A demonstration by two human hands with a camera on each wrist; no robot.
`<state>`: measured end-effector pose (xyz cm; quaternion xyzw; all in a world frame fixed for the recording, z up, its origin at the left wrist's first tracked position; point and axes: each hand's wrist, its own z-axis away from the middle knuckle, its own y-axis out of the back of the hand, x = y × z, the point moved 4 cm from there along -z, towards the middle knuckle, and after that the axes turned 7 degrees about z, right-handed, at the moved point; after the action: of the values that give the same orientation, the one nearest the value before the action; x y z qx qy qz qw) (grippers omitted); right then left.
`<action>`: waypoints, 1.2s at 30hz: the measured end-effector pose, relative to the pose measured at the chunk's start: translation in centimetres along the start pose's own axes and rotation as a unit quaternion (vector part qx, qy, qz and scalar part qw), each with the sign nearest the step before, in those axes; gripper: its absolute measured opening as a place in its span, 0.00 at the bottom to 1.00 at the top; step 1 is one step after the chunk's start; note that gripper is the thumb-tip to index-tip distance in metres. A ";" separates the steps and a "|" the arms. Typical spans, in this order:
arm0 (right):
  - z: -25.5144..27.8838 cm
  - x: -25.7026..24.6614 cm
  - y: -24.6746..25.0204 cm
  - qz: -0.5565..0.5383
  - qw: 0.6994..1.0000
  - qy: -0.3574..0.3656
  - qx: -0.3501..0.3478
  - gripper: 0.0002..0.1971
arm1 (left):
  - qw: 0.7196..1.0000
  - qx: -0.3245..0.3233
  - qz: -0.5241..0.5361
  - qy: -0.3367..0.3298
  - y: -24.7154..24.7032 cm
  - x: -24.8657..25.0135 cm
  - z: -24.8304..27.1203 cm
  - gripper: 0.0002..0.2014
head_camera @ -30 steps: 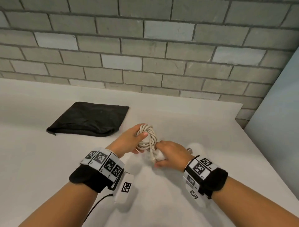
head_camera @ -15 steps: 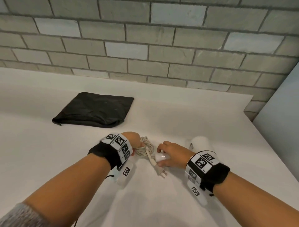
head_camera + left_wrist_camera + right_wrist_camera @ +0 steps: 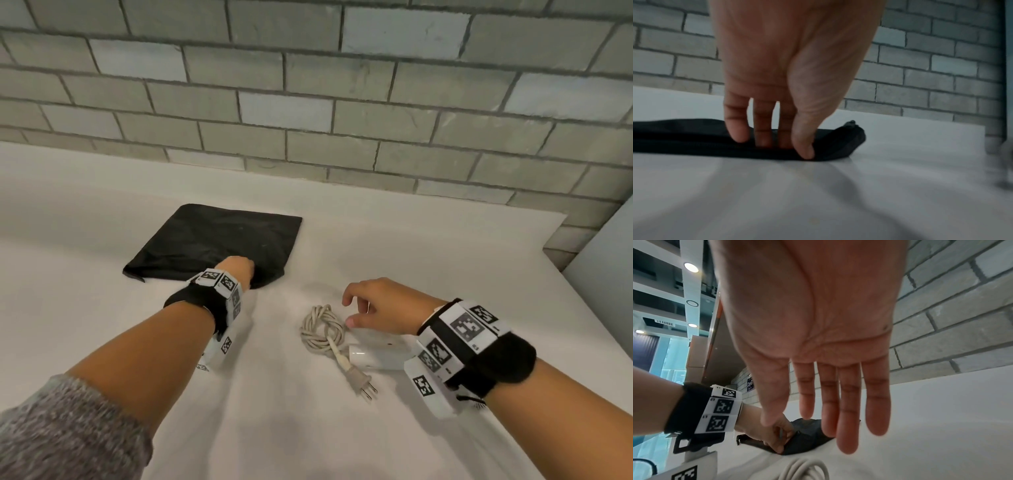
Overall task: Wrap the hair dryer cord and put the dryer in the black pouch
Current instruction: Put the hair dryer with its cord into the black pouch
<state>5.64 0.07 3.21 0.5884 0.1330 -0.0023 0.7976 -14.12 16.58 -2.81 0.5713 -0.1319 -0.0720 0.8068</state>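
Note:
The black pouch lies flat on the white table, zipper edge toward me. My left hand pinches that near edge by its right corner, thumb in front and fingers on top of the pouch. The white cord lies coiled on the table, its plug pointing toward me. The white hair dryer lies beside the coil, partly hidden under my right wrist. My right hand hovers just above coil and dryer, fingers straight, holding nothing.
A grey brick wall runs along the back of the white table. The table's right edge meets a pale panel. The pouch's zipper pull sits at its right corner.
The wound cord and dryer went down onto the table. My left hand let go of the coil and moved to the pouch's edge. My right hand released the dryer and opened above it.

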 end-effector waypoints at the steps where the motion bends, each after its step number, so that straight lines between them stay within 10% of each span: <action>1: -0.4 -0.2 0.3 0.006 1.000 0.003 0.000 0.17 | 1.000 0.000 0.002 -0.025 -0.1 0.5 0.0 0.16; 6: -2.6 -0.8 1.7 -0.007 0.997 0.011 0.074 0.15 | 0.984 0.042 0.116 -0.125 0.3 3.5 1.3 0.10; 14: -5.5 -1.2 2.1 -0.039 0.981 -0.016 0.192 0.12 | 0.887 0.178 0.236 -0.355 3.5 9.3 7.0 0.05; 20: -5.0 1.6 4.5 -0.097 0.952 -0.069 0.282 0.10 | 0.974 0.084 0.106 -0.181 0.5 3.3 6.6 0.17; 26: -3.4 2.1 3.1 -0.142 0.938 -0.050 0.314 0.10 | 0.955 0.168 0.236 -0.058 1.8 -1.6 8.0 0.23; 28: -2.1 0.6 1.5 -0.132 0.958 0.016 0.256 0.15 | 0.947 0.177 0.266 -0.024 2.3 -2.1 8.2 0.23; 32: -0.3 -0.7 -4.1 -0.015 0.995 0.070 -0.073 0.29 | 0.940 0.183 0.288 0.013 2.8 -2.7 8.5 0.23; 36: 0.8 0.0 -6.2 0.081 0.982 0.043 -0.165 0.48 | 0.949 0.166 0.268 -0.023 2.5 -2.1 9.1 0.24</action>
<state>4.76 -2.60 -2.42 0.4569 0.1171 0.1097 0.8749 -18.85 9.77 2.09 0.6393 -0.3088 0.1571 0.6865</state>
